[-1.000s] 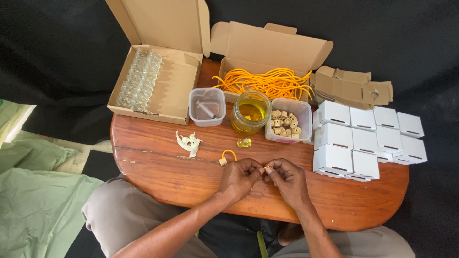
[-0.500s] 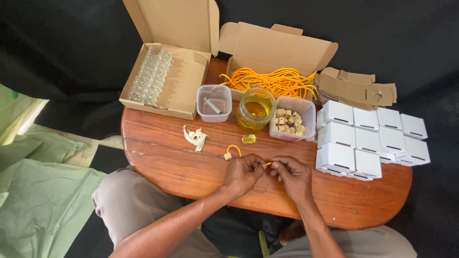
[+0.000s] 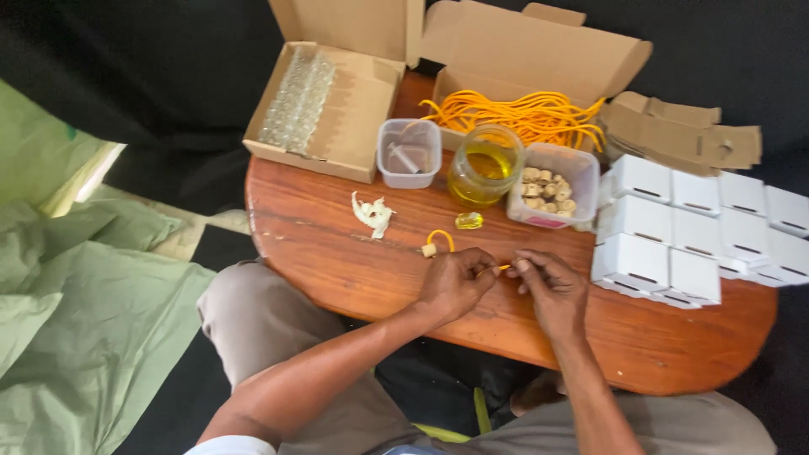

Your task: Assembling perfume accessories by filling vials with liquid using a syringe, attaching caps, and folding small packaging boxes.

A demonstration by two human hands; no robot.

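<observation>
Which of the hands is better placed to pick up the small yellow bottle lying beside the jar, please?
Probably the left hand: the small yellow bottle lies just beyond it, whereas the right hand sits farther over.

A reddish-brown wooden worktop (image 3: 337,261) carries a jar of golden-yellow liquid (image 3: 484,166); behind the jar lies a tangle of bright orange cord (image 3: 522,114) in a tan cardboard box (image 3: 539,42), right of it pale beige corks (image 3: 548,189) in a clear tub and plain white cartons (image 3: 674,227), left of it green cloth (image 3: 76,295) on black ground
</observation>
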